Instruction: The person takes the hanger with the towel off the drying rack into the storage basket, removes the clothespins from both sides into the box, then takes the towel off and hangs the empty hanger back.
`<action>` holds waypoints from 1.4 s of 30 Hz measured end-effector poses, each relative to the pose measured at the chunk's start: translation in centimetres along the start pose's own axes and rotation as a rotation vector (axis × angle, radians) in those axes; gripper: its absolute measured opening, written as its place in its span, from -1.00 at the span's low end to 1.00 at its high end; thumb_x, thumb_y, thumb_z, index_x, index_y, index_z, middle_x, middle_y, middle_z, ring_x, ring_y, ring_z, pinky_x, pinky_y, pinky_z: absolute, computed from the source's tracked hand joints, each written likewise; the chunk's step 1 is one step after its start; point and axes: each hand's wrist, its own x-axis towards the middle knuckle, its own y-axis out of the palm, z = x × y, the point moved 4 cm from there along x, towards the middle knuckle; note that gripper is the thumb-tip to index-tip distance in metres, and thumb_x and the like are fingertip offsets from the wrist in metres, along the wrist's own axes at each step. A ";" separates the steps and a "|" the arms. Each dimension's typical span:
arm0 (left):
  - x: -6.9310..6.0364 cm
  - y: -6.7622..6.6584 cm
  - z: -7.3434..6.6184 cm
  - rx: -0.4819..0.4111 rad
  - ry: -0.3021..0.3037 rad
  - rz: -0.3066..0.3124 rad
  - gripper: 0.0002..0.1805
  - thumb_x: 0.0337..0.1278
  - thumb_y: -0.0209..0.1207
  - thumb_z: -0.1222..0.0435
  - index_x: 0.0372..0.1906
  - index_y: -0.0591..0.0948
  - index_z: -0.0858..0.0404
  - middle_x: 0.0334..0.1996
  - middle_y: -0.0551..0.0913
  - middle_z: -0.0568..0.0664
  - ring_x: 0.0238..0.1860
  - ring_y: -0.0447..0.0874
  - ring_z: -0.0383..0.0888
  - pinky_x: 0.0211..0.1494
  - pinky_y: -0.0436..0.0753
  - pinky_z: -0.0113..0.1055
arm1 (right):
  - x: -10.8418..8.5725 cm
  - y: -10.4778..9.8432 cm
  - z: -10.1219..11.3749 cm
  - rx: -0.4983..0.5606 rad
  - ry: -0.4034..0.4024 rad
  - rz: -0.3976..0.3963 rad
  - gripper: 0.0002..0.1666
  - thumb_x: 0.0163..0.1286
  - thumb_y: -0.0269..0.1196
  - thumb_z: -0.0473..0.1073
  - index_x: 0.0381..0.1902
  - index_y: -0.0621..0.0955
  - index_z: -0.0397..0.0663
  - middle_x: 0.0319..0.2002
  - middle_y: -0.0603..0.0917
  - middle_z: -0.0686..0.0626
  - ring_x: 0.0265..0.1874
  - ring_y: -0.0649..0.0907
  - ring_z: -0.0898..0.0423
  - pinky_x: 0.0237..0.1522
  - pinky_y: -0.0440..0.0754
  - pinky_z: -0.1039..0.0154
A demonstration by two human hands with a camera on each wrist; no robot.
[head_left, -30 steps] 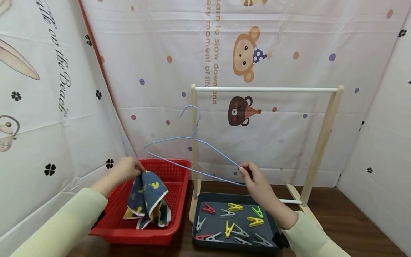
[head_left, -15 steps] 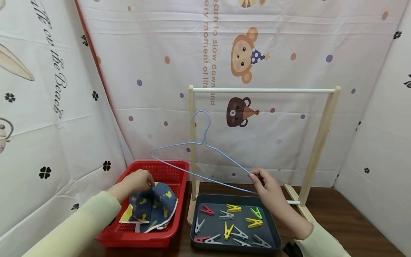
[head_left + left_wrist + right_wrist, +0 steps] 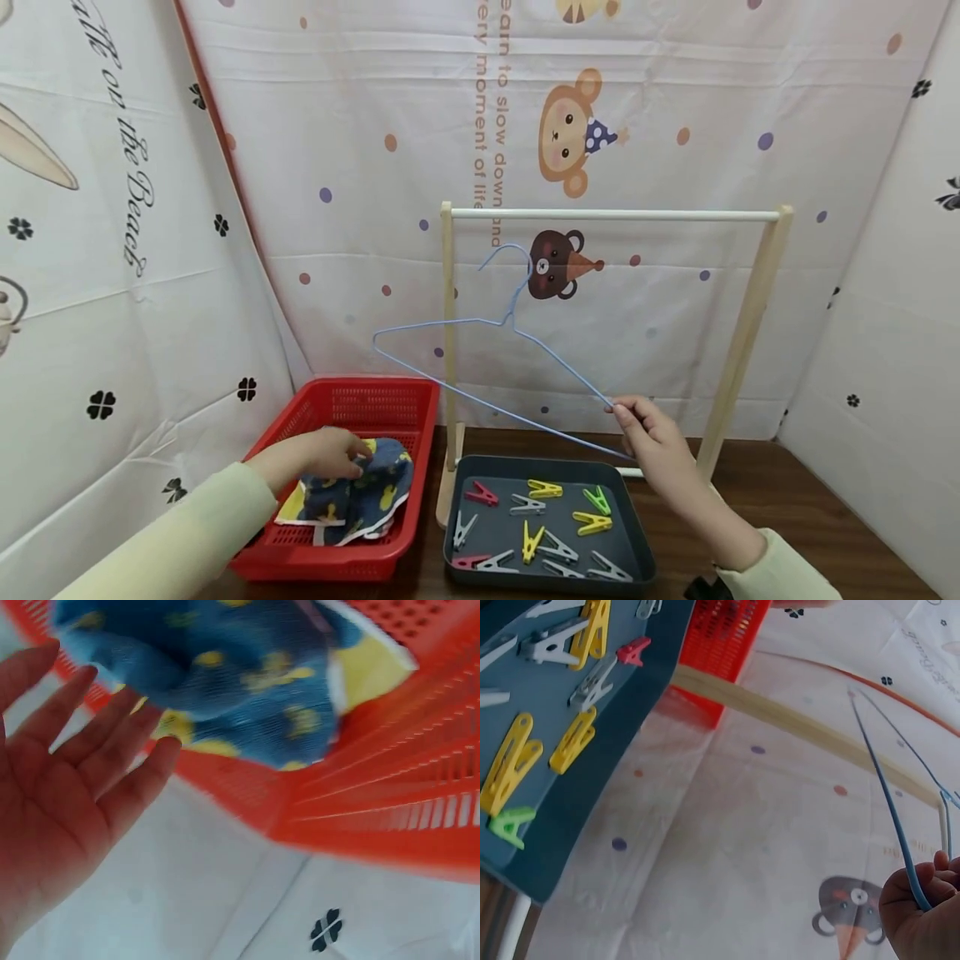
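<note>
My right hand pinches the right end of a blue wire hanger, which is held in the air over the tray with its hook up. In the right wrist view the wire runs through the curled fingers. My left hand is over the red basket, beside a blue cloth with yellow prints lying folded inside. The left wrist view shows the left hand's fingers spread and relaxed, with the cloth just beyond them and nothing gripped.
A dark tray holds several clothespins, among them a yellow clothespin and a green clothespin. Behind it stands a wooden rack with a white top rod. Printed curtains enclose the brown table.
My left hand has lowered the cloth into the red basket and let go of it. The right hand has moved right with the hanger, which stays in its grip.
</note>
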 end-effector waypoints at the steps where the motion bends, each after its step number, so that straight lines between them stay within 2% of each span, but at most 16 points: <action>1: -0.4 -0.6 -0.2 -0.005 0.028 -0.042 -0.65 0.24 0.30 0.33 0.11 0.71 0.30 0.02 0.75 0.22 0.06 0.71 0.14 0.15 0.71 0.13 | 0.0 -0.3 0.0 0.003 -0.014 -0.008 -0.78 0.63 0.00 -0.33 -0.10 0.58 -0.36 -0.60 0.35 0.16 -0.66 0.35 0.24 -0.65 0.33 0.28; 3: -1.3 -1.9 -0.8 -0.006 0.096 -0.132 -0.68 0.26 0.29 0.30 0.07 0.73 0.31 -0.02 0.78 0.17 -0.02 0.72 0.05 0.09 0.74 0.06 | 0.0 -1.2 0.0 0.008 -0.039 -0.026 -0.76 0.62 0.00 -0.34 -0.15 0.62 -0.14 -0.63 0.34 0.19 -0.69 0.33 0.27 -0.70 0.29 0.25; 5: -2.5 -3.4 -1.6 -0.005 0.158 -0.210 -0.71 0.28 0.28 0.28 0.04 0.74 0.30 -0.05 0.79 0.13 -0.07 0.73 -0.02 0.03 0.77 0.00 | 0.1 -2.2 0.0 0.014 -0.063 -0.044 -0.66 0.62 0.00 -0.35 -0.21 0.64 0.14 -0.64 0.34 0.22 -0.72 0.32 0.30 -0.73 0.25 0.21; 8: -4.4 -5.1 -2.7 -0.012 0.215 -0.296 -0.73 0.30 0.28 0.25 0.01 0.75 0.27 -0.10 0.80 0.09 -0.16 0.73 -0.10 -0.06 0.78 -0.08 | 0.2 -4.0 0.2 -0.012 -0.073 -0.066 -0.52 0.63 0.00 -0.32 -0.26 0.59 0.48 -0.64 0.34 0.24 -0.72 0.33 0.31 -0.71 0.26 0.21; 13: -7.5 -6.4 -3.4 -0.010 0.232 -0.385 -0.74 0.31 0.30 0.19 0.00 0.76 0.19 -0.08 0.81 0.05 -0.09 0.77 -0.03 -0.07 0.80 -0.05 | 0.4 -7.2 0.6 -0.097 -0.079 -0.105 -0.53 0.65 -0.01 -0.27 -0.24 0.56 0.56 -0.58 0.36 0.28 -0.70 0.33 0.32 -0.67 0.29 0.25; 19: -10.0 -6.4 -2.8 0.023 0.280 -0.507 -0.75 0.23 0.36 0.24 -0.01 0.76 0.17 -0.10 0.81 -0.01 -0.06 0.77 0.02 -0.08 0.80 -0.03 | 0.2 -10.4 0.6 -0.149 -0.123 -0.188 -0.48 0.61 0.02 -0.33 -0.25 0.58 0.58 -0.47 0.54 0.45 -0.71 0.34 0.34 -0.67 0.27 0.30; 22: -10.7 -6.1 -2.1 0.030 0.274 -0.559 -0.75 0.19 0.38 0.28 -0.02 0.76 0.16 -0.11 0.81 -0.04 -0.07 0.77 0.01 -0.09 0.80 -0.04 | -0.1 -11.8 0.4 -0.191 -0.113 -0.208 -0.48 0.61 0.03 -0.31 -0.25 0.57 0.62 -0.48 0.52 0.47 -0.71 0.34 0.33 -0.67 0.25 0.30; 25: -11.0 -5.8 -1.4 0.019 0.260 -0.573 -0.75 0.21 0.37 0.29 -0.02 0.76 0.18 -0.11 0.81 -0.03 -0.07 0.77 0.02 -0.11 0.80 -0.03 | -0.4 -13.1 0.3 -0.225 -0.103 -0.225 -0.48 0.62 0.03 -0.28 -0.26 0.56 0.64 -0.57 0.45 0.42 -0.75 0.33 0.32 -0.70 0.20 0.25; 29: -11.0 -5.3 -0.7 0.029 0.244 -0.588 -0.75 0.22 0.36 0.30 -0.01 0.76 0.18 -0.11 0.81 -0.04 -0.08 0.77 0.00 -0.13 0.80 -0.13 | -0.6 -14.9 0.4 -0.293 -0.101 -0.269 -0.48 0.63 0.04 -0.24 -0.29 0.54 0.71 -0.67 0.35 0.36 -0.78 0.33 0.35 -0.74 0.18 0.26; 35: -10.8 -4.4 0.1 0.041 0.217 -0.611 -0.76 0.20 0.37 0.29 -0.03 0.77 0.11 -0.12 0.81 -0.11 -0.10 0.76 -0.05 -0.18 0.78 -0.25 | 0.0 -17.9 0.6 -0.412 -0.051 -0.294 -0.48 0.66 -0.02 -0.15 -0.30 0.46 0.84 -0.63 0.29 0.34 -0.74 0.34 0.36 -0.72 0.22 0.34; 37: -10.8 -4.2 0.4 0.041 0.209 -0.608 -0.75 0.19 0.38 0.28 -0.03 0.77 0.10 -0.12 0.81 -0.11 -0.11 0.76 -0.05 -0.19 0.78 -0.23 | 0.3 -18.9 0.7 -0.458 -0.024 -0.297 -0.52 0.67 -0.05 -0.13 -0.30 0.44 0.79 -0.62 0.28 0.32 -0.73 0.33 0.34 -0.72 0.23 0.34; 40: -10.7 -4.0 0.6 0.028 0.194 -0.595 -0.74 0.18 0.39 0.28 -0.01 0.77 0.12 -0.12 0.81 -0.09 -0.11 0.76 -0.04 -0.17 0.79 -0.18 | 0.7 -19.9 0.7 -0.530 0.023 -0.298 -0.65 0.69 -0.11 -0.10 -0.21 0.59 0.33 -0.62 0.28 0.28 -0.72 0.30 0.31 -0.71 0.24 0.33; 42: -10.7 -3.9 0.7 0.005 0.181 -0.579 -0.72 0.17 0.39 0.28 0.01 0.76 0.15 -0.11 0.81 -0.05 -0.10 0.76 -0.02 -0.16 0.80 -0.08 | 0.9 -20.5 0.6 -0.562 0.051 -0.292 -0.63 0.70 -0.14 -0.09 -0.14 0.59 -0.07 -0.61 0.27 0.25 -0.72 0.29 0.29 -0.71 0.24 0.32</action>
